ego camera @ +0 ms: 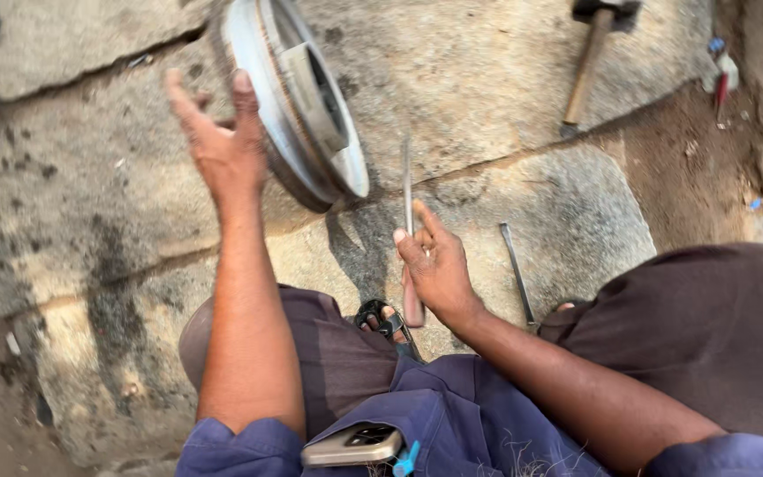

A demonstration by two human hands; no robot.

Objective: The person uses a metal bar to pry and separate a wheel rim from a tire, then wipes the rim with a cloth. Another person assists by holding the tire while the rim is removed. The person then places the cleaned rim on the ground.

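**Screwdriver in one hand, wheel disc by the other**

My right hand (437, 269), at the centre of the frame, is closed around a screwdriver (409, 231) with a reddish handle, its thin shaft pointing up the frame. My left hand (222, 141), in the upper left, is spread open and holds nothing; its fingertips are just beside the rim of a metal wheel disc (298, 97) that stands on edge on the stone slabs (505, 79). A thin metal rod (517, 272) lies on the stone right of my right hand. A hammer (592, 53) lies at the upper right. A phone (351, 444) sits in my shirt pocket at the bottom.
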